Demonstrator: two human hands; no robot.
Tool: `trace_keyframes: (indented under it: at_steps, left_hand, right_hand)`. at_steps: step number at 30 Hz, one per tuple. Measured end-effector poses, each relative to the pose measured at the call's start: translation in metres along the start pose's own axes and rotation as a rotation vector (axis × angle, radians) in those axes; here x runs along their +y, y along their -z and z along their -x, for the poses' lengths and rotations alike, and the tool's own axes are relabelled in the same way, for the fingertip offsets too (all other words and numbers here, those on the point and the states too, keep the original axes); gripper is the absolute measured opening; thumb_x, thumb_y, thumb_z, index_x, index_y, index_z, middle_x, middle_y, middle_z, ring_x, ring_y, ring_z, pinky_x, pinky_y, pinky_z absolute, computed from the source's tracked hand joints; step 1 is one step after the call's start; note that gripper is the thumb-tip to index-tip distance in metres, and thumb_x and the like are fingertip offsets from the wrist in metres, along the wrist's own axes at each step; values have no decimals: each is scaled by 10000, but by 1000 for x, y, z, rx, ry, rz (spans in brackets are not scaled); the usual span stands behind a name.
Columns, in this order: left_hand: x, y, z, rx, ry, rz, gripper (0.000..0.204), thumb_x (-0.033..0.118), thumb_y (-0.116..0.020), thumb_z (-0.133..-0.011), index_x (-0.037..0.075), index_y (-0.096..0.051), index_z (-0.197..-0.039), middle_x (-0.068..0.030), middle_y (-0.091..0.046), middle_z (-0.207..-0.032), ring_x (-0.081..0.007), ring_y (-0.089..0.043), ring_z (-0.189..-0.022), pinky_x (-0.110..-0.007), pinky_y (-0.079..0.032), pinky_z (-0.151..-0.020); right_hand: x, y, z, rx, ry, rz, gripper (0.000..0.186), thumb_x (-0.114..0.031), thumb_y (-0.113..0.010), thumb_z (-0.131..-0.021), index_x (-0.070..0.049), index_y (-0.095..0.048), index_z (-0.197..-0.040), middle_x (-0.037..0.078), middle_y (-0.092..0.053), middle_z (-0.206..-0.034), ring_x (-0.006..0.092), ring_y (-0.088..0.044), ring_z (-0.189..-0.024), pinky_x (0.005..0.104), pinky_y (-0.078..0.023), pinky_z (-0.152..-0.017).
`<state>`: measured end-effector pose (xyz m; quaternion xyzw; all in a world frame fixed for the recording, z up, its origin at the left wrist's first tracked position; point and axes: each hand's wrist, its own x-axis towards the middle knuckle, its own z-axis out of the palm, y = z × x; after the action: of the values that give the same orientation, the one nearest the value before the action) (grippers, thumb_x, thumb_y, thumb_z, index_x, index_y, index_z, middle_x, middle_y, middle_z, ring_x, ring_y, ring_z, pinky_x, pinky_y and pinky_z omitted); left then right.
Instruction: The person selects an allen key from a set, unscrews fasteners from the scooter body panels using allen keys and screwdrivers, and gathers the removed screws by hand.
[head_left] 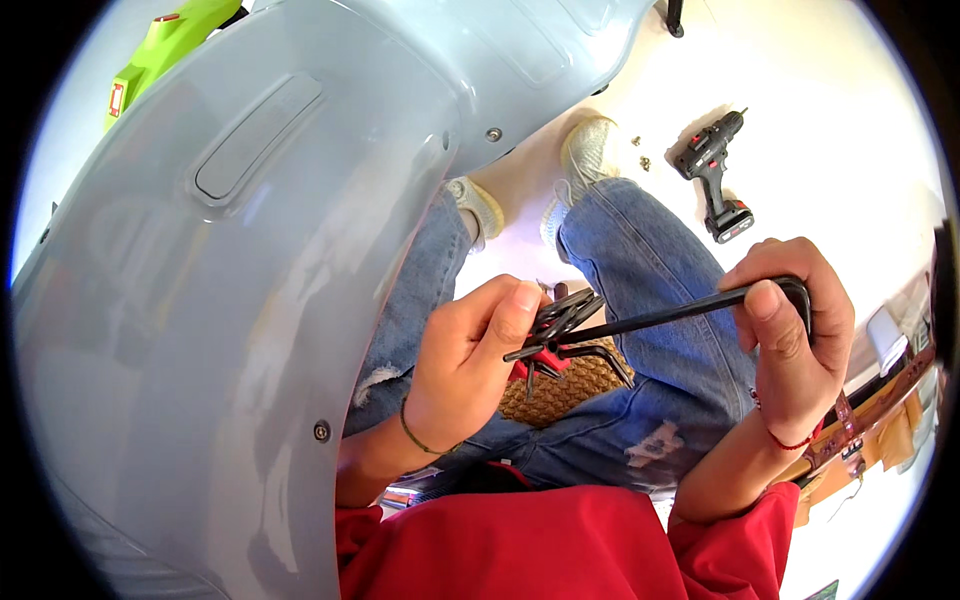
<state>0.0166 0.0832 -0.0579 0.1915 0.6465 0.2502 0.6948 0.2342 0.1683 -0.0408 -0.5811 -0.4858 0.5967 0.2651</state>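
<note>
My left hand (462, 350) is closed around a set of black hex keys (566, 316) in a red holder (540, 364). Several keys bunch together beside the thumb, and a shorter bent one points down to the right. One long, thick hex key (665, 315) reaches across to my right hand (800, 345), whose thumb and fingers grip it near its bent end. Its other end meets the holder; whether it is still seated there I cannot tell. Both hands are above my lap, to the right of a large glossy grey-blue body panel (230, 330).
Bolts sit in the panel, one at its lower edge (321, 431), another bolt (494, 134) near the top. A black cordless drill (712, 165) lies on the pale floor near small screws (644, 162). Woven seat (575, 385) between my legs; brown strapped bag (850, 430) at right; green object (165, 50) upper left.
</note>
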Motion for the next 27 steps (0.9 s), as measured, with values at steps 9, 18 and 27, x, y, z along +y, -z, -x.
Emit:
trace_keyframes:
  at_steps: [9,18,27]
  left_hand:
    - [0,0,-1,-10,-14,43,387,326,-462,-1027,-15,-599,-906,17,-564,-697,-23,-455,-625,-199,-367,-567]
    - [-1,5,-2,-6,-5,-33,391,335,-454,-1028,-13,-593,-915,3,-587,-713,-27,-497,-621,-189,-379,-554]
    - [5,4,-3,-27,-19,6,388,334,-454,-1027,-20,-588,-939,-8,-605,-730,-24,-510,-607,-181,-395,-538]
  right_hand:
    - [3,2,-1,-105,51,12,306,-251,-589,-943,50,-601,-892,24,-500,-673,47,-392,-521,198,-267,-493]
    - [2,-2,-4,-100,37,-9,298,-248,-597,-937,45,-608,-884,29,-523,-686,48,-412,-523,197,-292,-490]
    - [2,0,-5,-90,-20,-61,245,-211,-634,-912,32,-631,-882,19,-556,-680,52,-445,-539,198,-323,-497]
